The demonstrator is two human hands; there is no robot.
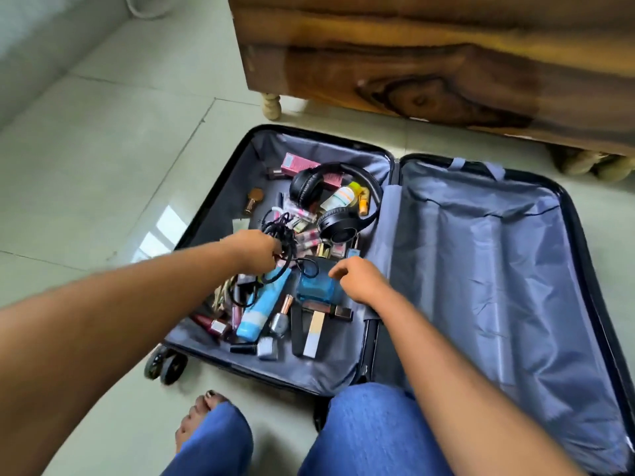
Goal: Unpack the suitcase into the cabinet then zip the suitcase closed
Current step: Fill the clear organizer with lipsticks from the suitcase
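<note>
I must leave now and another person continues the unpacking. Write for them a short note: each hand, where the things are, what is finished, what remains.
Left hand: closed on the tangle of black cables over the suitcase's left half.
Right hand: open, empty, fingers curled just above the blue glass bottle.
Things: headphones, light blue tube, nail polishes and small boxes all lie loose in the left half. The right half holds only its grey lining. The wooden cabinet stands behind the suitcase.
Done: suitcase lies open on the floor.
Left: move everything to the cabinet, then zip the suitcase closed.
</note>
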